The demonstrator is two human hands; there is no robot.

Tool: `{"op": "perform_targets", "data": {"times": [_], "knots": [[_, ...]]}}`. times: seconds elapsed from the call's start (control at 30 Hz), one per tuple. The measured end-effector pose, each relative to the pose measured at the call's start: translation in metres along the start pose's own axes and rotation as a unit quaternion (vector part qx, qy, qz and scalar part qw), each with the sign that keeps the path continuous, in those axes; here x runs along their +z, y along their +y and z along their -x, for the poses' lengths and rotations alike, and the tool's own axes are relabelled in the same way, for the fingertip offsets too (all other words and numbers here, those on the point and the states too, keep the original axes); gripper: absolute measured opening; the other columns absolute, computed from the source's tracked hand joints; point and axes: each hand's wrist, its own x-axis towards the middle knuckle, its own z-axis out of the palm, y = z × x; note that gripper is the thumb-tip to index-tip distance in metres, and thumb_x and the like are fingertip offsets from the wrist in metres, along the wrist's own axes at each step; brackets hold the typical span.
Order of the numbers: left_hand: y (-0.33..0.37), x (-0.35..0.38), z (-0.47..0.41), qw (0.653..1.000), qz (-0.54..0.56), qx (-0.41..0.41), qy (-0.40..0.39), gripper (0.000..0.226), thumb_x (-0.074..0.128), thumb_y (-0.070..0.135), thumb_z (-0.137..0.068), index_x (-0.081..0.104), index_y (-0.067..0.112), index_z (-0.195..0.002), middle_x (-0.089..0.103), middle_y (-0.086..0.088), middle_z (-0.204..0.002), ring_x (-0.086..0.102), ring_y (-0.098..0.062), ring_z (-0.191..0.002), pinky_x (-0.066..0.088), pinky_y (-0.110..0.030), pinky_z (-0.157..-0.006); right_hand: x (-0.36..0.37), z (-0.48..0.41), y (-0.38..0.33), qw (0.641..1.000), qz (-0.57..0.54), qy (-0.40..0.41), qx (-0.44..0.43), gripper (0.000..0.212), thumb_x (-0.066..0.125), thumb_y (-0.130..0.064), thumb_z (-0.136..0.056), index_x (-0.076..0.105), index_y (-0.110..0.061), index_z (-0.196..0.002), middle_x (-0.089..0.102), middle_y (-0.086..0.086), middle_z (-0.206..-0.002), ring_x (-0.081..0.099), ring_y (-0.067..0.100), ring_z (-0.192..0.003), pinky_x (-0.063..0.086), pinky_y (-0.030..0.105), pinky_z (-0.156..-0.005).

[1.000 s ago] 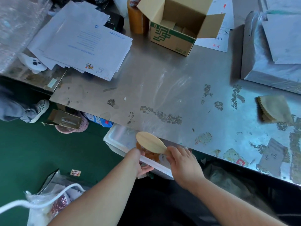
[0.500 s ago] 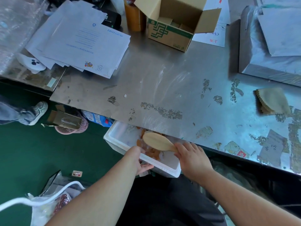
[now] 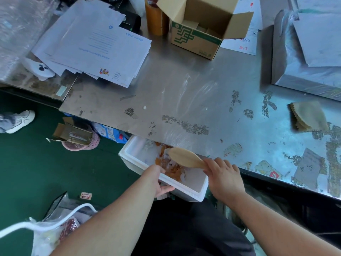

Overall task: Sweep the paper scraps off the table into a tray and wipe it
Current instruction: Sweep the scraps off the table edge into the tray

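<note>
A white foam tray (image 3: pixel 193 193) hangs just below the near edge of the steel table (image 3: pixel 184 89). My left hand (image 3: pixel 159 182) grips its near wall. Orange and white paper scraps (image 3: pixel 166 164) lie inside it. My right hand (image 3: pixel 224 177) holds a wooden brush (image 3: pixel 184 157) by its handle, with the oval back over the tray at the table's edge. A folded tan cloth (image 3: pixel 308 115) lies on the table at the right.
A stack of white sheets (image 3: pixel 96 45) covers the far left. An open cardboard box (image 3: pixel 201 30) and a tape roll (image 3: pixel 156 17) stand at the back. A wrapped grey block (image 3: pixel 299 52) sits far right. A pink basket (image 3: pixel 81 143) stands on the green floor.
The tray has come further out from under the table's edge, showing the scraps inside. The brush and my right hand have shifted slightly right over it.
</note>
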Motion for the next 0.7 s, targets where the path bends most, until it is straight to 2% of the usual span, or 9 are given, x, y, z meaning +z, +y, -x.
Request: {"op": "perform_targets", "data": {"times": [0.07, 0.13, 0.23, 0.3, 0.43, 0.57, 0.7], "knots": [[0.0, -0.001, 0.001, 1.0, -0.002, -0.002, 0.001, 0.023, 0.065, 0.001, -0.091, 0.057, 0.001, -0.113, 0.056, -0.022, -0.108, 0.066, -0.048, -0.084, 0.061, -0.062, -0.077, -0.001, 0.0, -0.003, 0.998, -0.055, -0.032, 0.009, 0.03, 0.043, -0.041, -0.104, 0.052, -0.037, -0.132, 0.059, -0.012, -0.115, 0.055, 0.02, -0.111, 0.04, 0.036, -0.093], [0.0, -0.002, 0.002, 1.0, 0.002, -0.005, -0.001, 0.015, 0.065, 0.002, -0.091, 0.059, 0.0, -0.104, 0.06, -0.023, -0.11, 0.067, -0.049, -0.086, 0.062, -0.062, -0.077, -0.004, 0.004, -0.01, 0.985, -0.15, -0.088, 0.003, 0.029, 0.041, -0.046, -0.104, 0.052, -0.04, -0.13, 0.062, -0.016, -0.109, 0.059, 0.014, -0.105, 0.045, 0.033, -0.088], [0.001, -0.001, 0.003, 1.0, -0.007, -0.01, -0.001, 0.011, 0.068, 0.005, -0.091, 0.061, -0.001, -0.097, 0.062, -0.025, -0.109, 0.068, -0.05, -0.092, 0.062, -0.06, -0.079, -0.012, 0.008, -0.022, 0.948, -0.286, -0.122, 0.064, 0.019, 0.046, -0.052, -0.1, 0.051, -0.043, -0.116, 0.068, -0.01, -0.081, 0.063, 0.006, -0.071, 0.048, 0.028, -0.065], [0.002, -0.001, 0.003, 1.0, -0.012, -0.01, -0.003, 0.009, 0.067, 0.006, -0.093, 0.063, -0.001, -0.095, 0.061, -0.024, -0.106, 0.068, -0.049, -0.093, 0.061, -0.06, -0.084, -0.016, 0.008, -0.029, 0.932, -0.335, -0.102, 0.097, 0.014, 0.05, -0.051, -0.099, 0.054, -0.038, -0.102, 0.07, -0.006, -0.074, 0.06, 0.009, -0.06, 0.051, 0.031, -0.06], [0.004, -0.002, 0.0, 1.0, -0.019, -0.015, 0.006, 0.013, 0.065, 0.003, -0.094, 0.061, -0.002, -0.105, 0.061, -0.024, -0.096, 0.069, -0.046, -0.083, 0.062, -0.06, -0.082, -0.029, 0.005, -0.04, 0.895, -0.416, -0.112, 0.116, 0.018, 0.051, -0.046, -0.1, 0.059, -0.03, -0.099, 0.074, 0.0, -0.075, 0.067, 0.021, -0.06, 0.061, 0.045, -0.067], [0.006, -0.002, 0.003, 0.999, -0.028, -0.028, 0.017, 0.019, 0.067, 0.004, -0.093, 0.062, -0.001, -0.111, 0.062, -0.025, -0.105, 0.069, -0.047, -0.088, 0.062, -0.06, -0.079, -0.047, 0.001, -0.045, 0.883, -0.438, -0.126, 0.111, 0.02, 0.051, -0.044, -0.102, 0.061, -0.026, -0.102, 0.075, 0.002, -0.076, 0.073, 0.025, -0.062, 0.063, 0.04, -0.067], [0.005, -0.003, 0.005, 0.999, -0.025, -0.021, 0.022, 0.021, 0.065, 0.003, -0.093, 0.062, -0.002, -0.113, 0.061, -0.025, -0.116, 0.07, -0.048, -0.092, 0.062, -0.062, -0.072, -0.062, -0.012, -0.048, 0.854, -0.484, -0.131, 0.136, 0.026, 0.048, -0.038, -0.104, 0.062, -0.016, -0.105, 0.077, 0.006, -0.08, 0.075, 0.029, -0.067, 0.064, 0.042, -0.069]]}}
